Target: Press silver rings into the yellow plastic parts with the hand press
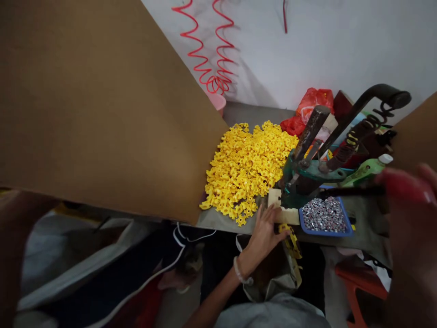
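My left hand [262,230] reaches to the foot of a green hand press [302,182]. Its fingers are stretched out over a cream-coloured board [288,217], with the thumb spread away beside some yellow plastic pieces [289,239] hanging at the table edge. What lies under the fingertips is hidden. At the right, my right hand [426,180], blurred, is closed around the red-ended lever [365,192] of the press. A heap of small yellow star-like pieces [249,166] lies left of the press. A blue tray [327,233] of small shiny parts stands right of the board.
A large cardboard sheet [102,114] walls off the left, with another person's arm [17,228] below. Red plastic bags [312,107] and a green bottle [367,169] stand behind the press. Red coiled hoses [223,45] hang at the wall. An orange stool [362,282] is below right.
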Demonstrator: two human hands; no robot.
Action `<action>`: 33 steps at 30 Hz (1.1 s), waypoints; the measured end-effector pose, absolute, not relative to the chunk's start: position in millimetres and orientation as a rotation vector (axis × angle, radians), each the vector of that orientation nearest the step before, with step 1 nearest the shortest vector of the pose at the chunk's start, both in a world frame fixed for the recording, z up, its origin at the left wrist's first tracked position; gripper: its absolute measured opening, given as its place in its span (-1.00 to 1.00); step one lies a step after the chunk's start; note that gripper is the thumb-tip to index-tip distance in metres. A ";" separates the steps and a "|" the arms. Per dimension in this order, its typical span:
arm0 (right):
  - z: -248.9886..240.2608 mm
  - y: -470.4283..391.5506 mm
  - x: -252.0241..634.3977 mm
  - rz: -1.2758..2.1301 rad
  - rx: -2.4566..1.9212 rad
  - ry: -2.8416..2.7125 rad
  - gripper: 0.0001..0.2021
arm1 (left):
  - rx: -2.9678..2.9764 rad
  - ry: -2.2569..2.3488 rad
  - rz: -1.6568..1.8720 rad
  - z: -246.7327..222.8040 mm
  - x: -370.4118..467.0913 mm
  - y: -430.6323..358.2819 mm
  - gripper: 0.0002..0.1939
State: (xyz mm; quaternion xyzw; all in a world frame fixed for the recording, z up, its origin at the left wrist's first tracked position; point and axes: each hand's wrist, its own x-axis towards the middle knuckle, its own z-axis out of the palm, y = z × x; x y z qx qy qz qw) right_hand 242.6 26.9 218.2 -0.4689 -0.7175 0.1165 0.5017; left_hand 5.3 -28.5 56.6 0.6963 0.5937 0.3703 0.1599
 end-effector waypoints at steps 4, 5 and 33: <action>194.5 85.6 235.2 0.506 -1.331 -1.763 -0.60 | 2.026 1.972 0.766 61.6 -28.4 -26.2 -0.65; 173.7 91.7 237.3 0.592 -1.463 -1.872 -0.67 | 2.040 2.040 0.685 58.6 -36.6 -21.5 -0.69; 62.2 46.7 193.2 1.213 -1.436 -1.680 -0.68 | 1.862 1.730 1.297 20.5 25.8 -5.9 -0.71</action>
